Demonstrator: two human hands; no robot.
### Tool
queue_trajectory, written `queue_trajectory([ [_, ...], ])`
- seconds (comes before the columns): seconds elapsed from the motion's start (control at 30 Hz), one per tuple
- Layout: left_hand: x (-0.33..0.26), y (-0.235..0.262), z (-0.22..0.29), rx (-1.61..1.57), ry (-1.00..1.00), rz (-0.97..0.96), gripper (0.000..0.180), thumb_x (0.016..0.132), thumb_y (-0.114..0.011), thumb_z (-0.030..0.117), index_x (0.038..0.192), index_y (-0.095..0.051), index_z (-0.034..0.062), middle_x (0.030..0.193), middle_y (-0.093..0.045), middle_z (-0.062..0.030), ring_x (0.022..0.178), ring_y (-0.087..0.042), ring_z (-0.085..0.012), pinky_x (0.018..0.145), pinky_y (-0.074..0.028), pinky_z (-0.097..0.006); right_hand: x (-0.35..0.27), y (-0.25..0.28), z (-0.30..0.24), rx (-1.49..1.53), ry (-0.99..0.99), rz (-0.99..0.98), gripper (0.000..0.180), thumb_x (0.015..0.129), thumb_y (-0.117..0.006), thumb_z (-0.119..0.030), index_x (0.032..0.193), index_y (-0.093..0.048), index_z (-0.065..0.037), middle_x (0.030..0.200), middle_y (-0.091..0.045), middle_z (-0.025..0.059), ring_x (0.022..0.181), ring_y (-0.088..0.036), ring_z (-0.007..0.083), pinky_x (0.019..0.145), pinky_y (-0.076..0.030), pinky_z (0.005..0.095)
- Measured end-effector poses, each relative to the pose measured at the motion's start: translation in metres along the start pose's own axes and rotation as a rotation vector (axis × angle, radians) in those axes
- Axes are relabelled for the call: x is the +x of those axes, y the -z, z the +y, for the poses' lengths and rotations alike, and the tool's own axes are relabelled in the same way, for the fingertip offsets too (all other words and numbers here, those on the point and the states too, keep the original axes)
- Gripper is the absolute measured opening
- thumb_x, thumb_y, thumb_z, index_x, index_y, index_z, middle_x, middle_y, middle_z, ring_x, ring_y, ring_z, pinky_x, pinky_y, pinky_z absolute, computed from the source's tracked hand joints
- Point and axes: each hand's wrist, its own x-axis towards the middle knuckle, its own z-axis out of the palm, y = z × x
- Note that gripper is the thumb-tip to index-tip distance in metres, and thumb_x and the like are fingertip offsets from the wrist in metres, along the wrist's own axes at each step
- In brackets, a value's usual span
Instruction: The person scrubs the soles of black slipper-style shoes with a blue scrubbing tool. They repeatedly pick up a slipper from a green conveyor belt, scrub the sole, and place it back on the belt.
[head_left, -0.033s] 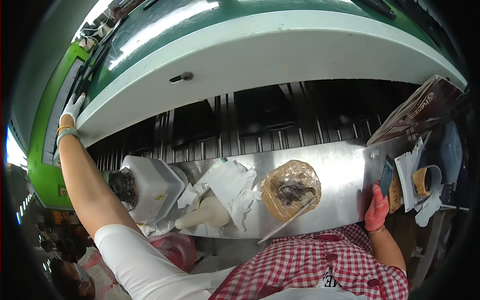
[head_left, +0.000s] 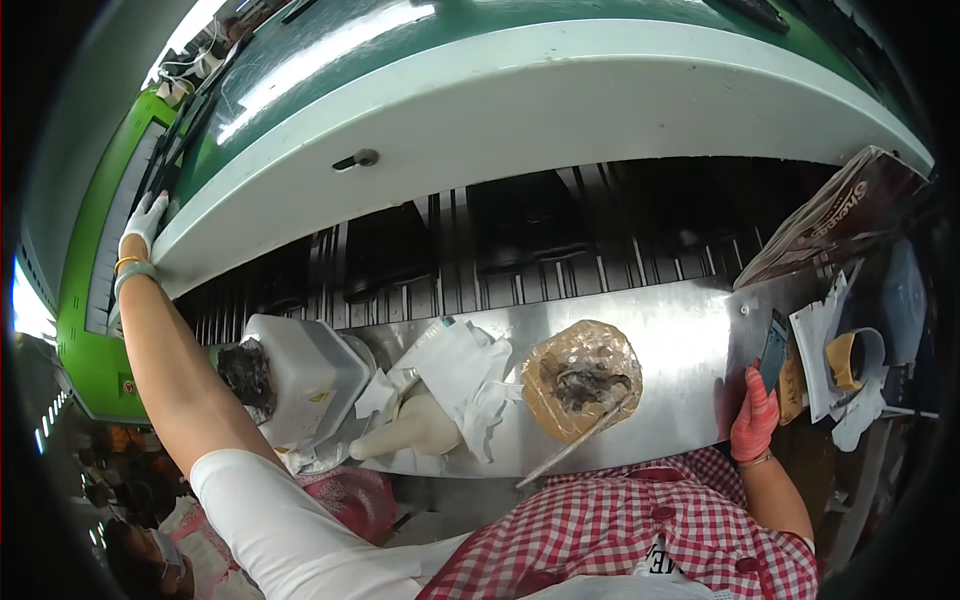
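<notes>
My left arm reaches far out to the left. My left hand (head_left: 145,220), in a white glove with pale fingertips, lies at the left end of the white machine front (head_left: 560,110), fingers apart, close to some dark bars (head_left: 172,150). Low at the right, my right hand (head_left: 754,425) wears a pinkish-red glove. Its fingers are bent against the lower end of a dark blue-grey flat rectangular thing (head_left: 773,352), which stands up from them at the steel shelf's right end. The palm side is hidden.
On the steel shelf (head_left: 690,350) lie a grey-white plastic container (head_left: 310,385) with dark matter at its mouth, white cloths (head_left: 465,370), a pale bulb-shaped thing (head_left: 420,430), and a plastic-lined brown bowl (head_left: 555,420) with a stick. Dark ribbed slots (head_left: 520,230) lie behind.
</notes>
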Motion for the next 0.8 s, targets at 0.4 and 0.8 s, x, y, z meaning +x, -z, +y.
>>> queue_trajectory([
  [0.4,-0.091,-0.012,0.086,-0.682,0.07,0.171,0.05,0.079,-0.062,0.048,0.123,-0.058,0.0253,0.13,-0.05,0.0003,0.113,-0.05,-0.0227,0.097,-0.031,-0.036,0.003,0.007,-0.007,0.155,0.006,0.045,0.03,0.092,-0.048,-0.004,0.121,-0.053,-0.011,0.113,-0.056,0.0173,0.101,-0.057,0.0296,0.085,-0.047,0.0368],
  [0.8,-0.31,-0.061,0.227,-1.631,-0.456,0.081,0.034,0.09,-0.055,0.018,0.116,-0.052,-0.0033,0.117,-0.053,-0.0158,0.1,-0.058,-0.028,0.089,-0.045,-0.038,-0.007,0.019,0.008,0.144,0.041,0.191,0.038,0.087,-0.054,-0.003,0.124,-0.052,-0.012,0.096,-0.06,0.0169,0.081,-0.061,0.0322,0.069,-0.05,0.0355],
])
